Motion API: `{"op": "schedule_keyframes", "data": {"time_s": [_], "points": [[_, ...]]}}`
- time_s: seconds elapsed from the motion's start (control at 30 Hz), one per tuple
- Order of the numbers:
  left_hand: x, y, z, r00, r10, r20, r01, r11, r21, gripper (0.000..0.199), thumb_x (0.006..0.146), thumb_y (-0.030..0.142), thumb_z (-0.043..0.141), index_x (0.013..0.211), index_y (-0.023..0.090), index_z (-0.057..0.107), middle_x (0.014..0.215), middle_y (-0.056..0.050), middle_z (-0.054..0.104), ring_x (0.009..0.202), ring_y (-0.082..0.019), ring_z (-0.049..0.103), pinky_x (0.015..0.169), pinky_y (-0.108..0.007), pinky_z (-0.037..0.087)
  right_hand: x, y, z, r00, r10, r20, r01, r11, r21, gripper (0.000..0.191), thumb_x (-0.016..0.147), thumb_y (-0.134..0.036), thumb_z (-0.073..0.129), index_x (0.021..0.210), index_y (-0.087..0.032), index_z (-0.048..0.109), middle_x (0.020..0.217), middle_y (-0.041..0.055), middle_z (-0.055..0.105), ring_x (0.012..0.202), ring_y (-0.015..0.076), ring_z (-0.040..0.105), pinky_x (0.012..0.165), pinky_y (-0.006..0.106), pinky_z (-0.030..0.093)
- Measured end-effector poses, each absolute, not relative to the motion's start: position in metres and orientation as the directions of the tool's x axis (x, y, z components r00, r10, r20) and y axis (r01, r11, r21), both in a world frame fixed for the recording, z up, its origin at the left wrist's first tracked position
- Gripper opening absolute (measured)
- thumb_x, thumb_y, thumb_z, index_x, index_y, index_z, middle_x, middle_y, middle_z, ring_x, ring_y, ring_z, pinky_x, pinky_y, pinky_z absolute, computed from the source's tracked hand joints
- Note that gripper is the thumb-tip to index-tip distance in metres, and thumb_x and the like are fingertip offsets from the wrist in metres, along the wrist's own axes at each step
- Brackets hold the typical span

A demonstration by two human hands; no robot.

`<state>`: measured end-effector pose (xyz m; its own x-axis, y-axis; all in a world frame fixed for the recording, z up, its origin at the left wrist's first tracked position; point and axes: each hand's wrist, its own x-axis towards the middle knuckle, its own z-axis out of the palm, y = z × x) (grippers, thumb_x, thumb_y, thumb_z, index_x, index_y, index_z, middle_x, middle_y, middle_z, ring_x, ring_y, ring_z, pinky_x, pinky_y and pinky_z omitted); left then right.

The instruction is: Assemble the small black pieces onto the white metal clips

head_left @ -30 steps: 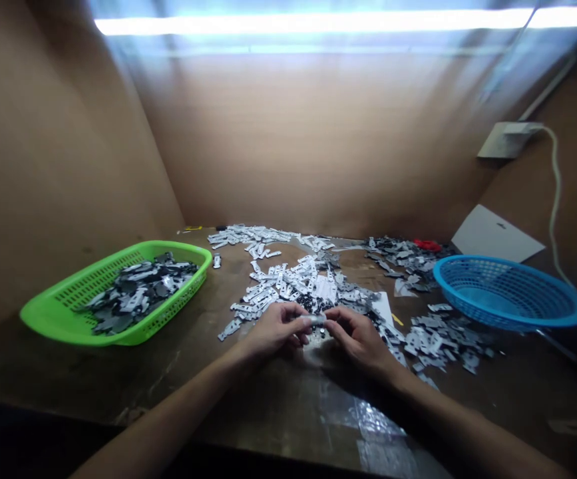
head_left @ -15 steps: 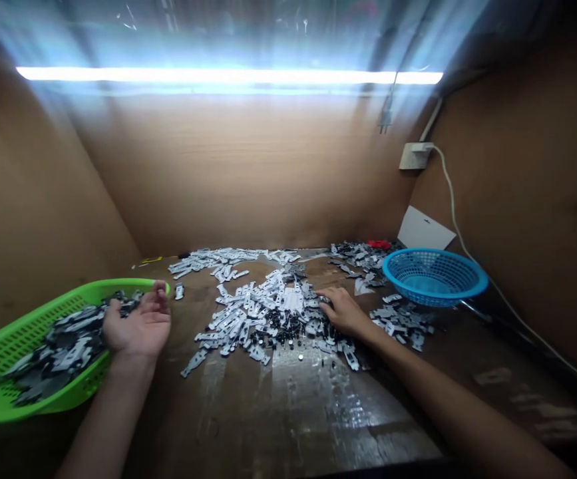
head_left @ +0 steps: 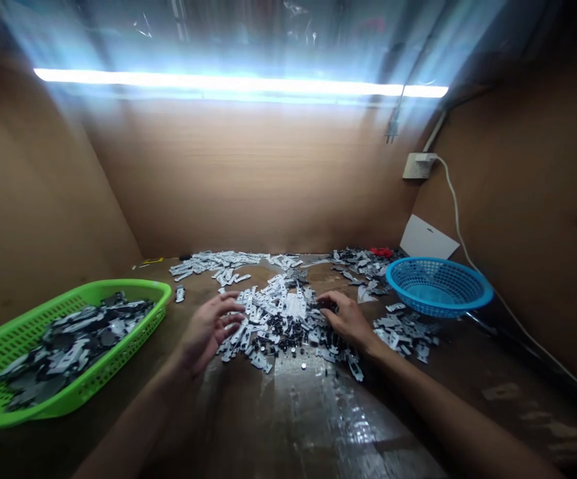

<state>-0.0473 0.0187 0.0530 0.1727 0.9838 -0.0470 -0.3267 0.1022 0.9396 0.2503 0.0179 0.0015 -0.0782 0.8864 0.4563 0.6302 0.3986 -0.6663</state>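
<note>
In the head view my left hand (head_left: 211,332) hangs over the left side of a heap of flat grey-white slotted pieces (head_left: 258,306). Its fingers are spread, and nothing shows in them. My right hand (head_left: 347,320) is at the heap's right side, with index finger and thumb bent close together. Whatever may be between those fingertips is too small to make out. Small black parts (head_left: 288,331) lie at the heap's near side. At the left stands a green basket (head_left: 161,313) holding many grey and black assembled-looking pieces (head_left: 78,339).
A blue basket (head_left: 438,306) stands at the right. More flat pieces lie along the back (head_left: 218,263), and darker ones are at back right (head_left: 363,263), near a red object (head_left: 381,252). A white cord (head_left: 460,233) runs down the right wall from a socket (head_left: 418,166).
My left hand has moved right, from above the green basket to the heap's left side. My right hand stays at the heap, its fingers more bent. The view has shifted slightly.
</note>
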Motion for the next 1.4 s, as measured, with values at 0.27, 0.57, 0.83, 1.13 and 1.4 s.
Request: {"op": "schedule_keyframes", "data": {"time_s": [0.27, 0.57, 0.83, 1.13, 1.4], "points": [[0.018, -0.008, 0.015, 0.543, 0.837, -0.067, 0.056, 0.044, 0.997, 0.03, 0.074, 0.031, 0.062, 0.099, 0.016, 0.056, 0.075, -0.004, 0.061, 0.066, -0.015, 0.061, 0.058, -0.024, 0.045, 0.215, -0.011, 0.013, -0.169, 0.915, 0.366, 0.288, 0.401, -0.87, 0.012, 0.079, -0.016, 0.051, 0.089, -0.017, 0.057, 0.084, 0.0024, 0.061, 0.081, 0.0167, 0.056, 0.075, 0.029, 0.043], [0.015, -0.017, 0.013, 0.479, 0.878, 0.009, 0.101, -0.065, 0.993, 0.026, 0.071, 0.03, 0.065, 0.092, 0.018, 0.055, 0.085, -0.005, 0.061, 0.072, -0.016, 0.058, 0.063, -0.024, 0.044, 0.199, -0.02, 0.011, -0.215, 0.928, 0.305, 0.275, 0.357, -0.893, 0.009, 0.071, -0.022, 0.066, 0.071, -0.018, 0.058, 0.081, 0.0026, 0.058, 0.079, 0.0177, 0.054, 0.073, 0.029, 0.041], [0.012, -0.01, 0.004, 0.419, 0.907, 0.031, 0.031, -0.049, 0.998, 0.025, 0.073, 0.039, 0.063, 0.082, 0.016, 0.057, 0.073, -0.004, 0.062, 0.068, -0.017, 0.059, 0.057, -0.024, 0.045, 0.194, -0.023, 0.005, -0.241, 0.962, 0.126, -0.075, 0.111, -0.991, 0.02, 0.077, -0.034, 0.062, 0.08, -0.017, 0.052, 0.071, 0.0011, 0.058, 0.065, 0.015, 0.056, 0.058, 0.025, 0.043], [0.012, -0.005, 0.003, 0.428, 0.891, -0.148, -0.048, 0.186, 0.981, 0.034, 0.065, 0.042, 0.07, 0.076, 0.014, 0.053, 0.08, -0.009, 0.067, 0.069, -0.018, 0.064, 0.052, -0.022, 0.047, 0.196, -0.02, 0.001, -0.244, 0.969, -0.039, -0.248, -0.101, -0.963, 0.036, 0.065, -0.04, 0.072, 0.074, -0.018, 0.046, 0.064, -0.0032, 0.055, 0.053, 0.0104, 0.054, 0.052, 0.022, 0.042], [0.013, -0.005, 0.0, 0.392, 0.913, -0.114, -0.054, 0.146, 0.988, 0.031, 0.066, 0.04, 0.071, 0.071, 0.013, 0.055, 0.065, -0.003, 0.061, 0.062, -0.015, 0.061, 0.049, -0.02, 0.044, 0.201, -0.017, 0.005, -0.265, 0.964, -0.008, -0.167, -0.053, -0.985, 0.03, 0.071, -0.04, 0.067, 0.08, -0.017, 0.051, 0.076, 0.0002, 0.061, 0.064, 0.0126, 0.059, 0.061, 0.026, 0.046]]}}
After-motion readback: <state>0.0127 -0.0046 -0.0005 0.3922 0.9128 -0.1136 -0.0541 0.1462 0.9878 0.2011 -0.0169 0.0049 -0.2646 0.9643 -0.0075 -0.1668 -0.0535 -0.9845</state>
